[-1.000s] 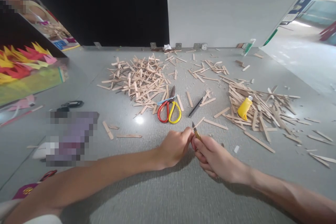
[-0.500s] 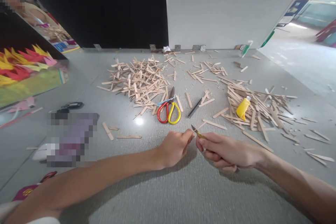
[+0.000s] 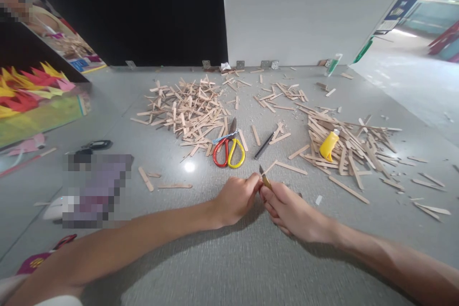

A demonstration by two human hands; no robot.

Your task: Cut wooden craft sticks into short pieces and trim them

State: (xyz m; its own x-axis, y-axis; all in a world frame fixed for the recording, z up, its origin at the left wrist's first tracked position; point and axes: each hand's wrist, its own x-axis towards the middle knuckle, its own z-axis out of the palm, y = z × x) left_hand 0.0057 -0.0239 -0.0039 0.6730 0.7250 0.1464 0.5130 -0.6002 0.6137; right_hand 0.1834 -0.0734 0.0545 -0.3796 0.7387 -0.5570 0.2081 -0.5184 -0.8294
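My left hand (image 3: 234, 201) is closed in a pinch on one end of a thin wooden craft stick (image 3: 270, 168), which points up and to the right. My right hand (image 3: 292, 213) is wrapped around a small knife (image 3: 266, 181) with a dark pointed blade and a brass-coloured handle. The blade lies against the stick close to my left fingertips, and both hands nearly touch. Just beyond them are scissors (image 3: 229, 153) with one red and one yellow handle, and a slim black pen-like tool (image 3: 264, 145). Most of the knife handle is hidden in my palm.
A heap of craft sticks (image 3: 190, 110) lies at the back left and another pile (image 3: 340, 141) at the right, topped by a yellow glue bottle (image 3: 329, 146). A black and white board (image 3: 287, 14) stands behind. A blurred purple object (image 3: 98, 191) lies left, beside a white mouse (image 3: 53, 209).
My right hand has moved left and closer to my left hand, its knife turning more upright against the stick. A small pale chip now shows on the floor right of my right hand.
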